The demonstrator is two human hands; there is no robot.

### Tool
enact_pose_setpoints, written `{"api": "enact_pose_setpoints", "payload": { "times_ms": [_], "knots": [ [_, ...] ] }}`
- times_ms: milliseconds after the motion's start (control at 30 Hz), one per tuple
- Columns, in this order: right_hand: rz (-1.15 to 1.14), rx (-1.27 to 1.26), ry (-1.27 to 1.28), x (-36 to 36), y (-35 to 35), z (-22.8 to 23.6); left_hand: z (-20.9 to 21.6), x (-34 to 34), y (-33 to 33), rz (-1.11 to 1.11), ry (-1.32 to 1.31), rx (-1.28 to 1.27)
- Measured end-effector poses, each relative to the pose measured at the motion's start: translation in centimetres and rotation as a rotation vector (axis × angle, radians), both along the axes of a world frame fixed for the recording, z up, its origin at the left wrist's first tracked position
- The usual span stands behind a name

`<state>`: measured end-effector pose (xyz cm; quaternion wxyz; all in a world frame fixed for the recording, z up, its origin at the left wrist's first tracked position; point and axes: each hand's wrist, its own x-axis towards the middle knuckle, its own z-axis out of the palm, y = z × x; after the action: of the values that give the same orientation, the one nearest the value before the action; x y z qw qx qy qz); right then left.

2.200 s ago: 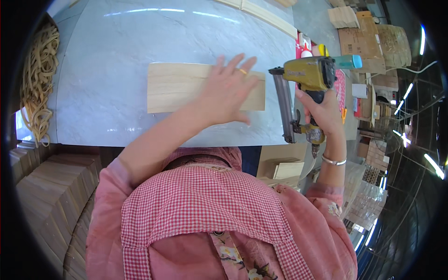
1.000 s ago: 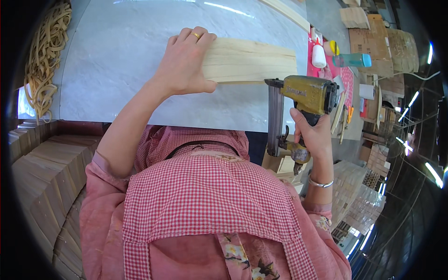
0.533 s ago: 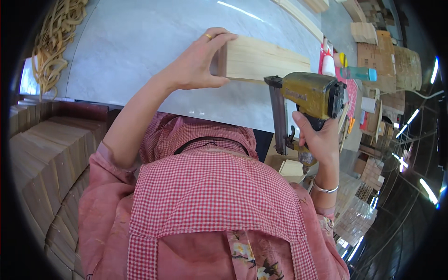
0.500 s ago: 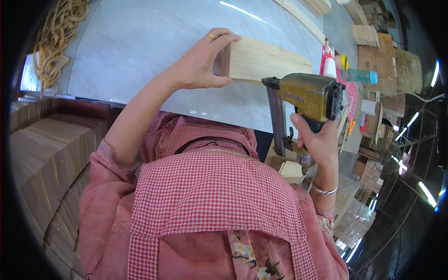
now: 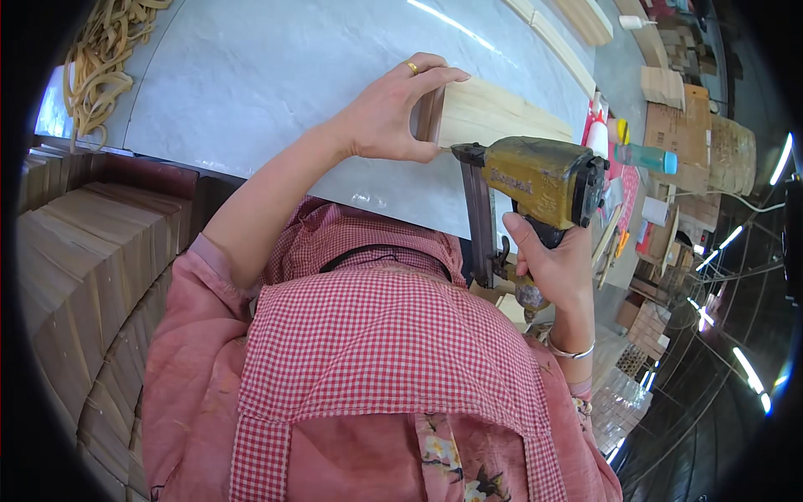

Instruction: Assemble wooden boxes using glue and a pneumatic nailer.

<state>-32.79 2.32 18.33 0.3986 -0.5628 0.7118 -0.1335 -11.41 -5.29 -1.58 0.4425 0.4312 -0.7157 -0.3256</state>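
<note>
My left hand (image 5: 393, 113) grips the left end of a pale wooden board (image 5: 493, 113) that stands on its edge on the grey marble-look tabletop (image 5: 276, 75), fingers over its top and thumb below. My right hand (image 5: 548, 259) is closed around the handle of a yellow-brown nail gun (image 5: 527, 180). The gun's nose touches the board's near face just right of my left thumb. A gold ring sits on one left finger and a bracelet on my right wrist.
Stacks of cut wooden blocks (image 5: 75, 251) stand at my left below the table edge. A pile of tan rubber bands (image 5: 100, 50) lies at the far left of the table. Long wooden strips (image 5: 560, 33) lie at the back. Bottles (image 5: 640, 155), boxes and clutter crowd the right.
The board was lying flat under my left palm; my left hand has since tipped it up on edge and shifted to its left end. The nail gun has come up against the board.
</note>
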Motion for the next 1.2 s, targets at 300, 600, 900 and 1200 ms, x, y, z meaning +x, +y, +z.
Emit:
{"api": "enact_pose_setpoints", "payload": {
  "times_ms": [300,600,900,1200],
  "knots": [
    [-0.134,0.009,-0.031,1.0,1.2,-0.5,-0.2,0.1,-0.1,0.001,0.033,-0.002],
    [-0.002,-0.07,0.032,2.8,-1.4,0.4,-0.3,0.4,0.1,-0.016,0.05,-0.022],
    [0.041,-0.044,0.037,3.5,-2.8,0.3,0.4,0.7,0.1,-0.067,0.007,0.094],
    [0.1,0.031,0.124,3.8,-4.8,1.5,0.7,2.4,1.0,0.107,0.203,-0.05]
  ]
}}
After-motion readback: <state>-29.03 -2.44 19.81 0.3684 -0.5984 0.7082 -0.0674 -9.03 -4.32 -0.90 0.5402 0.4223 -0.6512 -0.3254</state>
